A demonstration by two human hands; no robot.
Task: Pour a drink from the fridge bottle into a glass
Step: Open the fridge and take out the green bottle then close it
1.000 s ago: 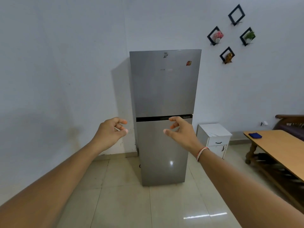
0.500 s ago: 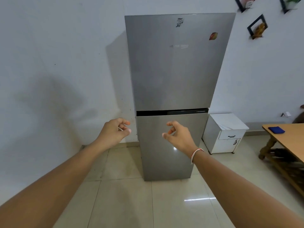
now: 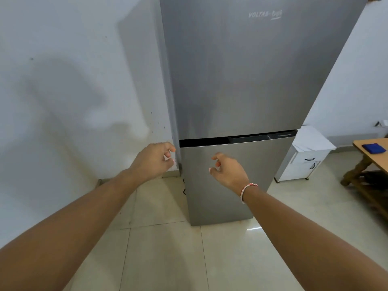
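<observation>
fridge point(image 3: 241, 80) nearer, fills view | both hands loosely curled, empty | pale tiled floor point(image 3: 168, 259), white wall point(image 3: 63, 59)

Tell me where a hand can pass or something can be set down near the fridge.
Bare floor tiles lie in front of the fridge, between both arms. The wooden table has bare top around the blue object. The white cabinet stands close beside the fridge's side, leaving a tight gap.
</observation>
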